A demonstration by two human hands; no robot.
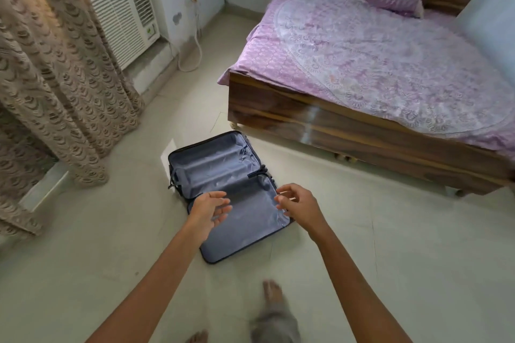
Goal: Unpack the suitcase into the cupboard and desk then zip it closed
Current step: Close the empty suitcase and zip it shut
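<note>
Head view looks down at the suitcase [217, 172], which lies flat and fully open on the pale tiled floor [111, 245]. Beyond the suitcase and to its right stands a wooden bed [362, 131]; the bed's near corner is close to the far half's rim, with a narrow strip of floor between them. Left of the suitcase hangs a beige patterned curtain [55, 78], its hem near the floor and well apart from the case. Beyond the curtain a white air conditioner [122, 17] sits in the wall. Wide bare floor spreads on the near side of the suitcase and to its right, along the bed's long side; one bare foot [271, 291], blurred, is on that near floor. The case is dark-shelled with rounded corners, and both halves show a creased grey-blue lining, joined at a middle hinge line. The left hand [207, 210] hovers over the left edge of the near half, fingers spread and nearly straight, holding nothing. The right hand [299, 207] is over the right edge of the same half, fingers loosely bent and apart with nothing in them; whether they touch the rim cannot be told.
</note>
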